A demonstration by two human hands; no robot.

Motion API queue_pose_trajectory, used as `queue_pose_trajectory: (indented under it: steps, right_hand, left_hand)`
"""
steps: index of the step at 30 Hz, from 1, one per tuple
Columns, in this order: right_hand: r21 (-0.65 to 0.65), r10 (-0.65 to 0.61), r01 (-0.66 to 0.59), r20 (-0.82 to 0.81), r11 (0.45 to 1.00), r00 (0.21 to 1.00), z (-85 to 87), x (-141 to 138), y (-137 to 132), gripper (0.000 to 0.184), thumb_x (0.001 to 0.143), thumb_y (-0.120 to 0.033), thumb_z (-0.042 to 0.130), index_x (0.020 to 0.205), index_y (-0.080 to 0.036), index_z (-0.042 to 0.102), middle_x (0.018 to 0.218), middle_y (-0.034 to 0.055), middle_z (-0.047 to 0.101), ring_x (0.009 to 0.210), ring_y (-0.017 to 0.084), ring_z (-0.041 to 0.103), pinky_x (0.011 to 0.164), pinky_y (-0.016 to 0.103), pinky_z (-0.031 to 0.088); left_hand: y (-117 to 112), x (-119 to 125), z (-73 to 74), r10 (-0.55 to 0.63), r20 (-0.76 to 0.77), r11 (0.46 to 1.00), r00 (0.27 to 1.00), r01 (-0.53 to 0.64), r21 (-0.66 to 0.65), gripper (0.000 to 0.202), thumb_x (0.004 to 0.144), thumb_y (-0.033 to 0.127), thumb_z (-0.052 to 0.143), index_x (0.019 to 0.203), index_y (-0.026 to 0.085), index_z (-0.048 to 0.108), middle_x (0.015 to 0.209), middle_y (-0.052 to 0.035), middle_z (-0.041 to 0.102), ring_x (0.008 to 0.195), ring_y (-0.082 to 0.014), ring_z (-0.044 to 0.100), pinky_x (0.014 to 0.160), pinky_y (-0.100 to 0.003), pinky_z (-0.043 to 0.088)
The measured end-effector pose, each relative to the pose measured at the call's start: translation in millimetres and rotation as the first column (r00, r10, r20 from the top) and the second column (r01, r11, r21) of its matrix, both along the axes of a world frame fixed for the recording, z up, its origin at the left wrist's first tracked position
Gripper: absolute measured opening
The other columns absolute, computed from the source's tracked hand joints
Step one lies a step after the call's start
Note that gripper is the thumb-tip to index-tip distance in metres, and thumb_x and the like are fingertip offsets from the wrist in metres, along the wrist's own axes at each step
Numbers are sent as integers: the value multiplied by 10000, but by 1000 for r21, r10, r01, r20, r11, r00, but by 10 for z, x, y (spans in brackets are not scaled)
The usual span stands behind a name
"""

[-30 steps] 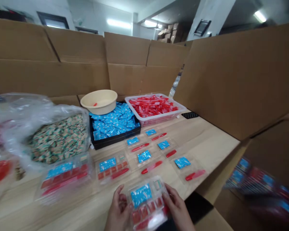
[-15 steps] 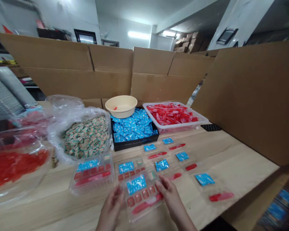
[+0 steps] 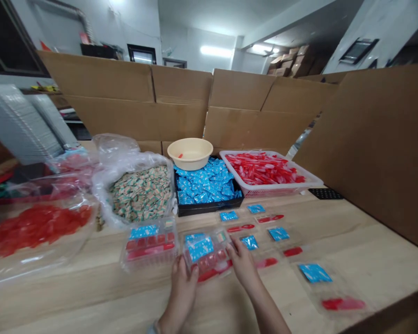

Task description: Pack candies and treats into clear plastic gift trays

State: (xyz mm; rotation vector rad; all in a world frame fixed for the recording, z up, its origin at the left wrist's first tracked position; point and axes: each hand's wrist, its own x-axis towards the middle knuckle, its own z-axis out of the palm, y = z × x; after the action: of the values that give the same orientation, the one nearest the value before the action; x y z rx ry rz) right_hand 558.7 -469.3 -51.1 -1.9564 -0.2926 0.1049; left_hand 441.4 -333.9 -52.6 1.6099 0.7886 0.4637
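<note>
- The left hand (image 3: 183, 297) stands with its fingers closed together and pressed against the near left edge of a clear plastic tray (image 3: 207, 255); the right hand (image 3: 242, 264) presses its closed fingers on the tray's right edge, so the two hands hold it between them;
- The clear plastic tray sits on the wooden counter (image 3: 73, 297), just in front of the black tray; its compartments hold a blue sachet (image 3: 198, 247) and small red pieces, with a long red piece along its near side;
- A filled clear tray (image 3: 149, 243) lies just beside it on the left; loose open trays (image 3: 315, 278) with blue sachets and red pieces are set out in rows on the right;
- Behind them, a black tray (image 3: 209, 209) is heaped with blue sachets (image 3: 204, 185), with a cream plastic basin (image 3: 190, 153) at its back edge; a white plastic basket (image 3: 271, 190) of red pieces stands to its right;
- To the left, a clear plastic bag (image 3: 141, 195) holds beige-and-green sachets, and a second clear bag (image 3: 35, 229) holds red pieces;
- A black perforated mat (image 3: 325, 193) lies beside the basket; upright cardboard flaps (image 3: 181, 111) rise behind the counter and along its right side;
</note>
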Motion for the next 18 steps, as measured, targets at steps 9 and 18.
queue_pose_trajectory:
  steps: [9,18]
  right_hand:
    - [-78,53,-58,-55,995,997,-258,-169,53,307,663,-438,469,764,-178,597,807,100,640,816,256,570,772,362,422]
    - [282,15,132,-465,950,885,-224,-462,-176,508,547,-504,657,965,-225,582,1109,70,572,1074,273,472,789,322,462]
  left_hand:
    - [2,-213,-272,44,-81,998,996,-48,-50,477,633,330,538,1050,102,496,1127,-173,522,1094,-296,428,953,-368,286]
    - [-134,-435,-205,-86,-39,995,996,88,53,651,680,367,507,1227,46,365,1112,-199,494,1080,-287,433,942,-350,309]
